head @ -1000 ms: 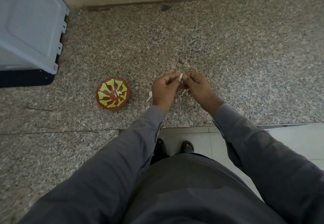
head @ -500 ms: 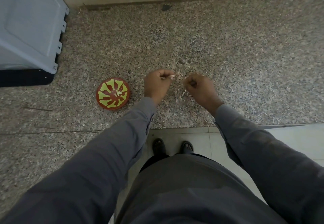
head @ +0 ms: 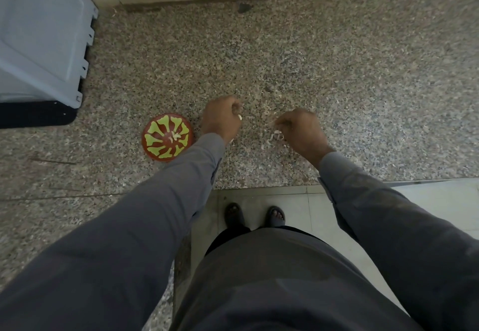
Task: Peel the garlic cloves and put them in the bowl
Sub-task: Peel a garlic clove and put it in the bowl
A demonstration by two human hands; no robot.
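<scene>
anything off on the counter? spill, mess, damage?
Garlic skins lie loose on the granite counter, thickest beside the right hand and thinning out to the right; none are gathered up. A dark chip marks the back edge. The bowl sits upright, with a few cloves inside.

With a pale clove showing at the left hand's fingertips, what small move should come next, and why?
Probably the left hand should swing left and drop its garlic clove into the red and green bowl. The clove looks pale, seemingly peeled, the bowl sits just left of that wrist with a few pale pieces inside, and the right hand hangs apart above loose skins.
</scene>
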